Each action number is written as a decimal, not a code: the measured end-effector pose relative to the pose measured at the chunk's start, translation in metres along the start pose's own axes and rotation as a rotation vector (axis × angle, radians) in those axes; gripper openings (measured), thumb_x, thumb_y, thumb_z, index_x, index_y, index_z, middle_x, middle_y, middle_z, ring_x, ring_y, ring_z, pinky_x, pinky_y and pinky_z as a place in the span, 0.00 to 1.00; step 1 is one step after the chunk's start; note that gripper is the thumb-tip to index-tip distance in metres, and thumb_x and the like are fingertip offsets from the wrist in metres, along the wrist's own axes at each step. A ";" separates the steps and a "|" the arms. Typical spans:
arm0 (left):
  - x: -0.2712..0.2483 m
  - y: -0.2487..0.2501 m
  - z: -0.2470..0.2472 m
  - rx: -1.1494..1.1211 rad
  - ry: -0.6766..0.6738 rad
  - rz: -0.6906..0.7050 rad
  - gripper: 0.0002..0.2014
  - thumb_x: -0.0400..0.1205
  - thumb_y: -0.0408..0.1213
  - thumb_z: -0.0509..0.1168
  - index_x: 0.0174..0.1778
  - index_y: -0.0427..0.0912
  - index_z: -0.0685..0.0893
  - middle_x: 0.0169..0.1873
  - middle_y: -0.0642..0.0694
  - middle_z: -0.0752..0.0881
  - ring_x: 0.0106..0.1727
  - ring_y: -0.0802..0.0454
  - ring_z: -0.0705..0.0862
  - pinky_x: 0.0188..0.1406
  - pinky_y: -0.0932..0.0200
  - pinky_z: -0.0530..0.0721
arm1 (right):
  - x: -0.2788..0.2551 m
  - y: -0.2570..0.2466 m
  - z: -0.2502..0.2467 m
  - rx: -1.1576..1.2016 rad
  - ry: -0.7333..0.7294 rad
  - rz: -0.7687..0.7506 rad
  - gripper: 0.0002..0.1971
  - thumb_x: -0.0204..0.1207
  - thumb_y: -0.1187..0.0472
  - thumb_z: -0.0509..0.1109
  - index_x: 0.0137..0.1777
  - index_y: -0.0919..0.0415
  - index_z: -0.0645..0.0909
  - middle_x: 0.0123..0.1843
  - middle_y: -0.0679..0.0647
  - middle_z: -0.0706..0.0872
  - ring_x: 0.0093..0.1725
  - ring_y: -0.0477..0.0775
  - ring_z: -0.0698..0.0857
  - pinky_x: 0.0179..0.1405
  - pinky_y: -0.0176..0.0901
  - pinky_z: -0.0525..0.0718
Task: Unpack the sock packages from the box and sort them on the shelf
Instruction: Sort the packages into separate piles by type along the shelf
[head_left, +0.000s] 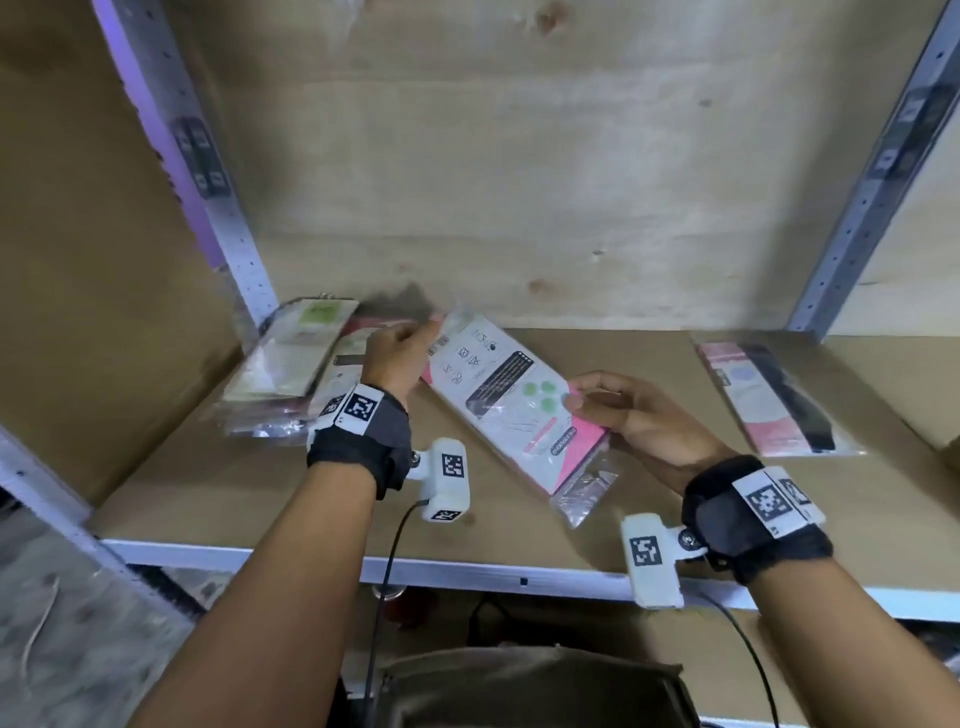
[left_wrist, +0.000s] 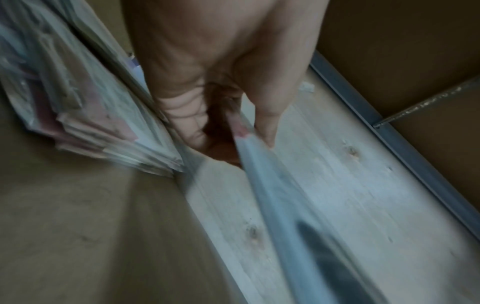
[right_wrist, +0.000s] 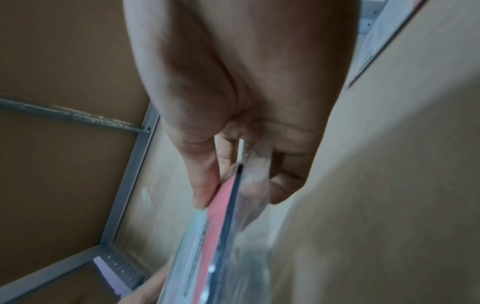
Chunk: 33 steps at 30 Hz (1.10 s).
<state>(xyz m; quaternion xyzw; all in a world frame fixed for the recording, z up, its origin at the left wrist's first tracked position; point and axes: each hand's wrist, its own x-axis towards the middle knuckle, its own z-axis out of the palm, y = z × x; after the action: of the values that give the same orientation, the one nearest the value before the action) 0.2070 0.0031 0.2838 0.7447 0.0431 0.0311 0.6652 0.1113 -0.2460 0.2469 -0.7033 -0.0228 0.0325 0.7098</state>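
Observation:
A pink and white sock package (head_left: 511, 400) in clear plastic hangs just above the brown shelf board (head_left: 291, 493), held at both ends. My left hand (head_left: 400, 351) pinches its far top corner, and the left wrist view shows thumb and fingers (left_wrist: 262, 123) clamped on the package edge (left_wrist: 272, 195). My right hand (head_left: 618, 410) grips its near right side, thumb on top; in the right wrist view the package (right_wrist: 221, 222) runs away from the fingers. A stack of sock packages (head_left: 296, 364) lies at the shelf's left end, and the stack (left_wrist: 85, 107) is blurred in the left wrist view.
A single pink and black sock package (head_left: 769, 400) lies on the shelf at the right. Grey perforated uprights (head_left: 228, 218) (head_left: 872, 192) frame the bay, with a wooden back panel (head_left: 519, 156) behind. A metal front rail (head_left: 519, 579) edges the shelf. A dark bag (head_left: 535, 691) sits below.

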 end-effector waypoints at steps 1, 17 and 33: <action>0.001 -0.002 0.003 0.025 0.002 0.016 0.19 0.79 0.52 0.73 0.43 0.35 0.89 0.49 0.33 0.92 0.55 0.34 0.90 0.63 0.34 0.85 | -0.004 0.000 -0.006 0.000 0.007 0.004 0.13 0.75 0.60 0.77 0.58 0.62 0.87 0.55 0.70 0.90 0.43 0.62 0.79 0.31 0.40 0.79; 0.004 -0.011 0.050 -0.264 -0.268 -0.250 0.05 0.83 0.34 0.71 0.46 0.36 0.90 0.43 0.38 0.91 0.37 0.51 0.93 0.30 0.67 0.89 | -0.007 -0.010 -0.065 0.770 0.113 -0.062 0.22 0.73 0.45 0.72 0.61 0.59 0.82 0.56 0.58 0.92 0.58 0.55 0.91 0.45 0.44 0.91; -0.035 -0.002 0.070 0.182 -0.360 -0.252 0.16 0.85 0.47 0.67 0.62 0.40 0.87 0.51 0.44 0.92 0.51 0.49 0.90 0.50 0.52 0.91 | 0.014 0.005 -0.037 0.221 0.212 -0.308 0.14 0.84 0.62 0.68 0.67 0.65 0.79 0.61 0.66 0.85 0.60 0.59 0.87 0.54 0.44 0.85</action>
<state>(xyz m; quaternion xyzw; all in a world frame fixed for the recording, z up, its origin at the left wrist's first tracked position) 0.1797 -0.0693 0.2743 0.7840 0.0189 -0.1895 0.5908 0.1284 -0.2817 0.2417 -0.6089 -0.0517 -0.1481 0.7775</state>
